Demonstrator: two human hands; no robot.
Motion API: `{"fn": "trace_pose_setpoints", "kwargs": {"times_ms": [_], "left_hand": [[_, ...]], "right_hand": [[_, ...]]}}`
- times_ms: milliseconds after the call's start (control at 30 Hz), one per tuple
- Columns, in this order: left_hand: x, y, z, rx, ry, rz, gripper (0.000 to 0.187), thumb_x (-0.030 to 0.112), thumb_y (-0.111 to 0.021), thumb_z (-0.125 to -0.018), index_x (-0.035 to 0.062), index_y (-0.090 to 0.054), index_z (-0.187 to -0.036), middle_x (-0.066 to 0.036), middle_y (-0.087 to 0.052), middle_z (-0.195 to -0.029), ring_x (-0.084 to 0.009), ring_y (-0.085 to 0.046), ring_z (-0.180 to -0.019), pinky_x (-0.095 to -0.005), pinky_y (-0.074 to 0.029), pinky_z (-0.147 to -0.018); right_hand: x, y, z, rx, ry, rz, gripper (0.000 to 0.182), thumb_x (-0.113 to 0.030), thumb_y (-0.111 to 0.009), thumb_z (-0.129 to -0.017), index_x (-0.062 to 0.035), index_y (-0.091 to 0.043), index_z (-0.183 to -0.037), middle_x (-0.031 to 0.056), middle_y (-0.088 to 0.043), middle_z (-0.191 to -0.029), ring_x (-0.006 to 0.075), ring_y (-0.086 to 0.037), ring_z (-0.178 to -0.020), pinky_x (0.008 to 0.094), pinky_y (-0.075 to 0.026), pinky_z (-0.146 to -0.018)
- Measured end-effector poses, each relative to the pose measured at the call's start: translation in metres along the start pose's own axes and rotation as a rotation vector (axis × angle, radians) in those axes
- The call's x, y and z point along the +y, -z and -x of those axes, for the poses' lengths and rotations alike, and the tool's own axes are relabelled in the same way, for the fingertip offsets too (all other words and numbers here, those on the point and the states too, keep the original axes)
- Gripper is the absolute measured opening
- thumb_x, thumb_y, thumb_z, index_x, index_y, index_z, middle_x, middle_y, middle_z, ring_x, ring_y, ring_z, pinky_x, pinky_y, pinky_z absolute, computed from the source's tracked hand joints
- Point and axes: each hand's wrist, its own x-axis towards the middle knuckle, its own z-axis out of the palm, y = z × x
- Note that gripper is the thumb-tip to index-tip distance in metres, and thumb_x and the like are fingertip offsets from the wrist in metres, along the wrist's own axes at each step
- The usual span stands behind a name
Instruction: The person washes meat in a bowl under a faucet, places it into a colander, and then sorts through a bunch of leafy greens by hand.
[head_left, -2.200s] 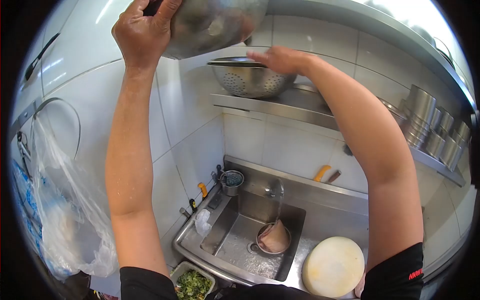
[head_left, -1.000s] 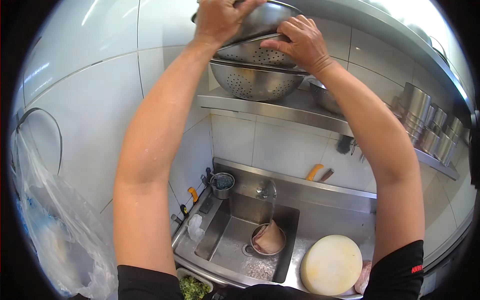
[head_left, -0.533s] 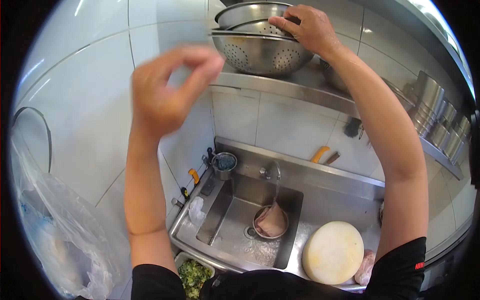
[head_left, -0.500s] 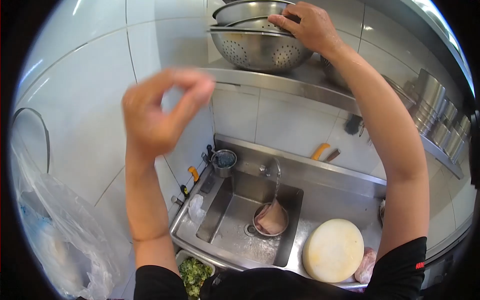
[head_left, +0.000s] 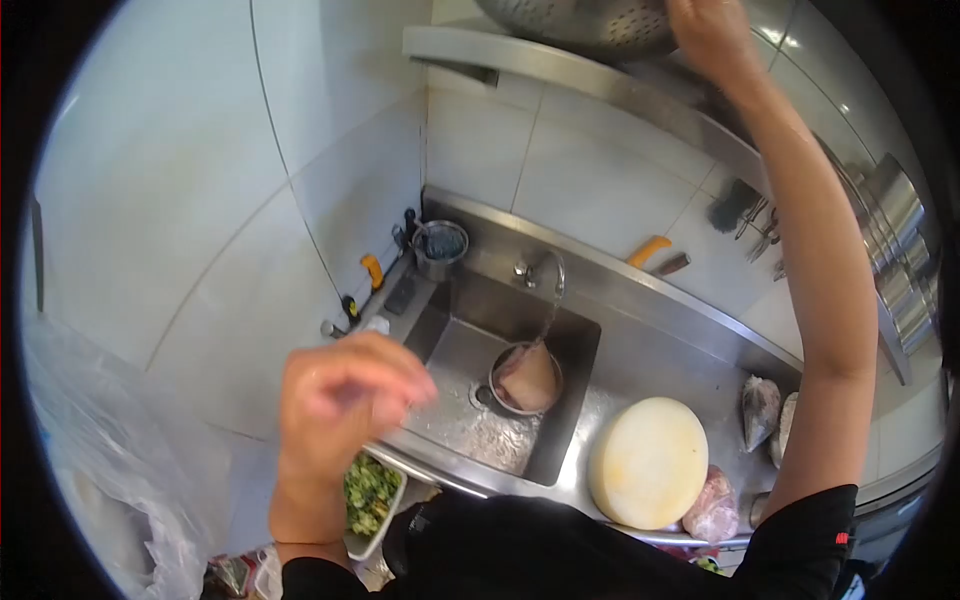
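Observation:
High at the top edge, my right hand (head_left: 712, 40) is beside the perforated steel colander (head_left: 590, 22) on the shelf; its fingertips are cut off by the frame, so its grip cannot be made out. My left hand (head_left: 345, 400) is raised at the sink's front left, fingers curled toward the thumb, slightly blurred; anything between them is too unclear to tell. Below, water runs from the faucet (head_left: 558, 275) onto a piece of raw meat (head_left: 528, 380) in a round metal bowl (head_left: 497, 397) in the sink (head_left: 480, 435).
A round white board (head_left: 650, 463) and bagged meat (head_left: 712, 507) lie right of the sink. A tub of chopped greens (head_left: 370, 495) is below my left hand. The metal shelf (head_left: 600, 80) crosses above. Plastic sheeting (head_left: 120, 440) hangs at the left.
The view has tilted down, so the shelf and colander sit higher in the picture. My left hand has come down to the sink's front edge. My right hand is now partly out of frame.

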Motion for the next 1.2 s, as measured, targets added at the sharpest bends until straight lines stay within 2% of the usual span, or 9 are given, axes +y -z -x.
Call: {"fn": "trace_pose_setpoints", "kwargs": {"times_ms": [233, 367, 467, 567, 633, 667, 767, 800, 1200], "left_hand": [[0.044, -0.055, -0.016, -0.427, -0.533, 0.274, 0.021, 0.022, -0.074, -0.081, 0.0031, -0.074, -0.090, -0.013, -0.068, -0.097, -0.0181, -0.060, -0.082, -0.0269, -0.053, -0.073], [0.042, -0.107, 0.015, -0.022, -0.248, 0.607, 0.019, 0.015, -0.079, -0.074, 0.0022, -0.074, -0.087, -0.012, -0.068, -0.087, -0.0148, -0.059, -0.081, -0.0190, -0.048, -0.063], [0.041, -0.116, 0.000, 0.318, -0.679, 0.646, 0.014, 0.013, -0.079, -0.074, 0.0024, -0.073, -0.080, -0.010, -0.067, -0.080, -0.0132, -0.059, -0.077, -0.0176, -0.045, -0.056], [0.066, -0.095, 0.018, -0.180, -0.303, 0.428, 0.011, 0.007, -0.079, -0.073, 0.0030, -0.069, -0.072, -0.011, -0.065, -0.076, -0.0123, -0.057, -0.067, -0.0197, -0.043, -0.048], [0.073, -0.124, 0.031, 0.246, -0.149, 0.612, 0.014, 0.006, -0.079, -0.073, 0.0043, -0.066, -0.068, -0.011, -0.064, -0.075, -0.0114, -0.054, -0.060, -0.0203, -0.039, -0.044], [0.076, -0.132, 0.031, 0.391, -0.100, 0.666, 0.016, 0.006, -0.080, -0.073, 0.0048, -0.065, -0.067, -0.011, -0.064, -0.074, -0.0111, -0.053, -0.057, -0.0206, -0.038, -0.042], [0.078, -0.136, 0.021, 0.329, -0.194, 0.636, 0.015, 0.006, -0.080, -0.073, 0.0044, -0.066, -0.069, -0.012, -0.064, -0.073, -0.0108, -0.052, -0.054, -0.0191, -0.036, -0.042], [0.074, -0.134, 0.021, 0.283, -0.208, 0.628, 0.015, 0.006, -0.080, -0.073, 0.0046, -0.065, -0.069, -0.012, -0.063, -0.073, -0.0107, -0.051, -0.054, -0.0191, -0.036, -0.042], [0.061, -0.122, 0.021, 0.160, -0.238, 0.591, 0.017, 0.012, -0.076, -0.078, 0.0068, -0.064, -0.067, -0.010, -0.063, -0.071, -0.0104, -0.050, -0.053, -0.0196, -0.034, -0.042]], "right_hand": [[-0.002, -0.011, 0.002, 0.088, -0.075, -0.137, 0.056, -0.043, -0.036, -0.102, 0.0060, -0.059, -0.086, 0.0194, -0.055, -0.078, 0.0300, -0.052, -0.070, 0.0418, -0.042, -0.067], [-0.012, -0.010, 0.008, 0.143, -0.084, -0.134, 0.058, -0.046, -0.035, -0.101, 0.0057, -0.059, -0.090, 0.0208, -0.056, -0.082, 0.0335, -0.054, -0.077, 0.0431, -0.042, -0.071], [0.013, -0.014, 0.004, 0.223, 0.024, 0.084, 0.060, -0.047, -0.033, -0.101, 0.0055, -0.060, -0.091, 0.0220, -0.058, -0.087, 0.0360, -0.055, -0.083, 0.0440, -0.041, -0.076], [-0.018, -0.001, 0.009, 0.076, -0.059, -0.036, 0.061, -0.048, -0.032, -0.101, 0.0054, -0.060, -0.092, 0.0233, -0.059, -0.092, 0.0381, -0.055, -0.087, 0.0451, -0.041, -0.080], [-0.008, -0.005, 0.005, 0.056, -0.068, -0.156, 0.060, -0.047, -0.033, -0.101, 0.0053, -0.060, -0.091, 0.0237, -0.059, -0.092, 0.0381, -0.056, -0.088, 0.0452, -0.041, -0.080], [0.019, -0.018, -0.004, 0.140, 0.110, -0.024, 0.055, -0.042, -0.032, -0.098, 0.0021, -0.063, -0.085, 0.0242, -0.064, -0.082, 0.0415, -0.061, -0.063, 0.0480, -0.049, -0.050], [0.009, -0.015, -0.006, 0.139, 0.086, -0.029, 0.057, -0.047, -0.033, -0.098, 0.0010, -0.063, -0.087, 0.0213, -0.066, -0.083, 0.0366, -0.064, -0.066, 0.0448, -0.051, -0.051], [-0.007, -0.005, 0.007, 0.069, -0.048, -0.143, 0.059, -0.047, -0.033, -0.101, 0.0050, -0.059, -0.090, 0.0234, -0.059, -0.089, 0.0380, -0.056, -0.087, 0.0453, -0.042, -0.079], [-0.012, 0.004, 0.015, 0.083, 0.120, -0.108, 0.058, -0.046, -0.035, -0.101, 0.0058, -0.060, -0.094, 0.0231, -0.061, -0.091, 0.0372, -0.058, -0.089, 0.0445, -0.043, -0.081]]}}
